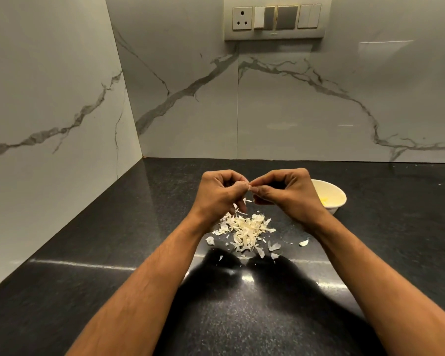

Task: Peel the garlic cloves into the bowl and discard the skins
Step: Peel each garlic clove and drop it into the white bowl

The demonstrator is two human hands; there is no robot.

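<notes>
Black speckled stone makes the countertop, and both hands are raised a little above it, close together. The left hand has its fingers curled, and its thumb and fingertips pinch a small garlic clove, of which only a pale tip shows between the two hands. The right hand is also curled, and its thumb and forefinger pinch at the same clove from the other side, so the fingertips of the two hands meet at this point. Below the hands, and slightly nearer to the person, a pile of garlic skins lies on the countertop, pale and papery, with loose flakes scattered around it. One larger loose skin piece lies apart, under the right wrist. Just beyond the right hand, partly hidden by it, stands a white bowl; something yellowish shows inside it near the hand, but I cannot tell clearly what it is. Behind the hands, a white marble-patterned wall with grey veins rises from the countertop, and high above the hands a switch panel with one socket is fixed on it.
</notes>
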